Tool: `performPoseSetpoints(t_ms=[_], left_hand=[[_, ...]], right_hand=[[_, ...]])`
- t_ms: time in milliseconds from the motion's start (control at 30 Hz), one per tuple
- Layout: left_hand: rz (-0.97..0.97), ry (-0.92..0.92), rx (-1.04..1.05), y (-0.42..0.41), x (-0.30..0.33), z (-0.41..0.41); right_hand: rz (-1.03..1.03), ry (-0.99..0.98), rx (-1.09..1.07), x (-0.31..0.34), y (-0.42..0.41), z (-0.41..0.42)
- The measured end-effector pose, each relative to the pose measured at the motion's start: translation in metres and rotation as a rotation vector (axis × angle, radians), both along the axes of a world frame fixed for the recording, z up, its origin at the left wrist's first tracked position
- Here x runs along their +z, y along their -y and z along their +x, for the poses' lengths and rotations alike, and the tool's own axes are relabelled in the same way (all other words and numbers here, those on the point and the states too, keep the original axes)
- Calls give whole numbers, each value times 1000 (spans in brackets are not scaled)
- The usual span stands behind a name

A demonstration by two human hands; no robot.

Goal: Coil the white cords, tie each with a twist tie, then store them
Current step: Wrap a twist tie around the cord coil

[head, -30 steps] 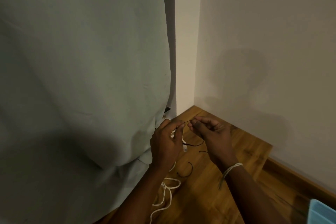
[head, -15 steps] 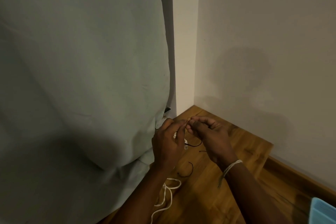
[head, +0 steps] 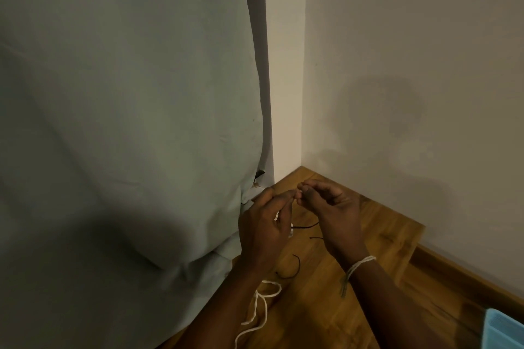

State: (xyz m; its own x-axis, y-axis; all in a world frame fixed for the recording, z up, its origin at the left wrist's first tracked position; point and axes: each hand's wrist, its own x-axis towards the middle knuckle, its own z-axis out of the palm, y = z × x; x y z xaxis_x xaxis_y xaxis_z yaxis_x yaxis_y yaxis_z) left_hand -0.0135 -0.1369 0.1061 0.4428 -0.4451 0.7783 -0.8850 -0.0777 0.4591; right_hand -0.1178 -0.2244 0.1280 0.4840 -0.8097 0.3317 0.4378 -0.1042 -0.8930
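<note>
Above the wooden floor (head: 354, 278), the left hand (head: 265, 228) grips a coiled white cord (head: 277, 215) while right hand (head: 330, 211) fingertips, touching it, pinch a twist tie (head: 304, 226).

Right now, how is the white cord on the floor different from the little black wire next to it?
The white cord is pale, thick and twisted like rope; the black wire is dark, thin and smooth. The white cord trails in long loops out of the bottom of the picture; the black wire is a short hooked piece, all in view. Both lie loose on the wooden floor, with no hand touching them there.
</note>
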Motion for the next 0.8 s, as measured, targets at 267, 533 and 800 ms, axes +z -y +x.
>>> performPoseSetpoints(t_ms=[267,533,800], left_hand=[[20,-84,-97,-4,2,-3],[4,-52,-74,-2,3,-5],[-1,-147,-172,1,5,-4]], right_hand=[[-60,-46,8,1,5,-8],[-1,-114,139,3,13,-13],[28,-175,205,3,26,-22]])
